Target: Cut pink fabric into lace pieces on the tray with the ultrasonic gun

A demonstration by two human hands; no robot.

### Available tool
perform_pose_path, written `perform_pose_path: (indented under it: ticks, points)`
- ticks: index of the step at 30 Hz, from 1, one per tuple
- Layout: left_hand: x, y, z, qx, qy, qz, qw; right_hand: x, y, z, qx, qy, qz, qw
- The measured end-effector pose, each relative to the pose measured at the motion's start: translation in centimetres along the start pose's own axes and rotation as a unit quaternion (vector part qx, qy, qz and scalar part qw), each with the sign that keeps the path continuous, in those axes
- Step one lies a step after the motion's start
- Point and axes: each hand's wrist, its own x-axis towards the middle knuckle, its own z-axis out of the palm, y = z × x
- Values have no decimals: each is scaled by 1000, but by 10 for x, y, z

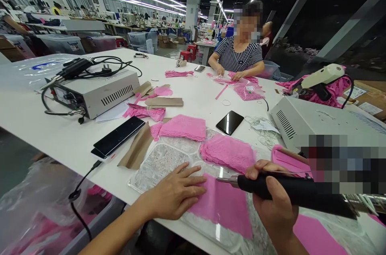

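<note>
My left hand (178, 191) lies flat with its fingers spread, on the left edge of a pink fabric piece (226, 206). Under the fabric is a clear plate over a grey mottled mat (161, 160). My right hand (276, 200) is closed around a black ultrasonic handpiece (280, 187), whose metal tip points left, just above the fabric's upper part. I cannot tell whether the tip touches it. Two stacks of pink fabric, the left stack (182, 127) and the right stack (228, 150), sit beyond my hands. Another pink piece (318, 235) lies at the lower right.
At left stands a grey generator box (102, 90) with a handpiece and cables on top; another grey box (328, 120) is at right. Phones (230, 122), a dark slab (119, 136) and brown paper (136, 146) lie between. Across the table a person (239, 56) handles pink pieces.
</note>
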Motion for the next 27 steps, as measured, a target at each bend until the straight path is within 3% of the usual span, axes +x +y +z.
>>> perform_pose_path:
  ticks: [27]
  points:
    - [1, -3, -3, 10, -17, 13, 1000, 1, 6, 6, -8, -30, -40, 999]
